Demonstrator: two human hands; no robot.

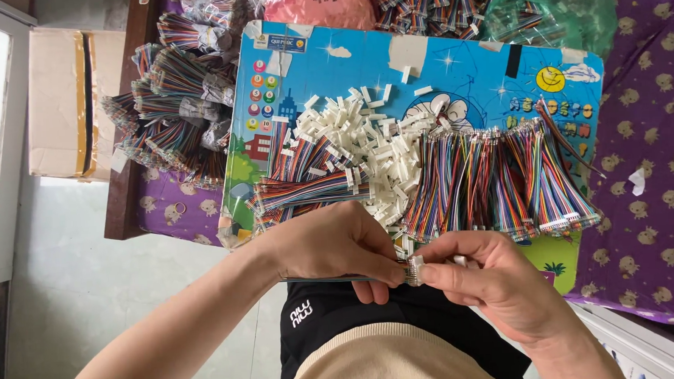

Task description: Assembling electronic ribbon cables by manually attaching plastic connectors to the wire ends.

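The colourful cartoon-printed board [468,78] is lying across the person's lap, its near edge running just above both hands. Along that near edge, a row of finished rainbow wire bundles [496,179] is taking up the right half, reaching almost to the near right corner. A heap of small white plastic connectors [373,146] is sitting in the middle of the board, and loose rainbow wire strips [306,187] are lying toward the near left corner. The far right part of the board is showing bare printed surface. Past the board's left edge, more wire bundles [174,113] are crowding a dark wooden table [121,199], with a cardboard box [60,103] beyond it.

The hands are working in the narrow gap between the board's near edge and the person's waist. The left hand [332,246] is coming in from the lower left, fingers curled and pinching a flat wire strip [333,279] that is sticking out leftward. The right hand [492,277] is coming in from the lower right, thumb and forefinger clamped on a small white connector [415,269] at the strip's end, where both hands are meeting.
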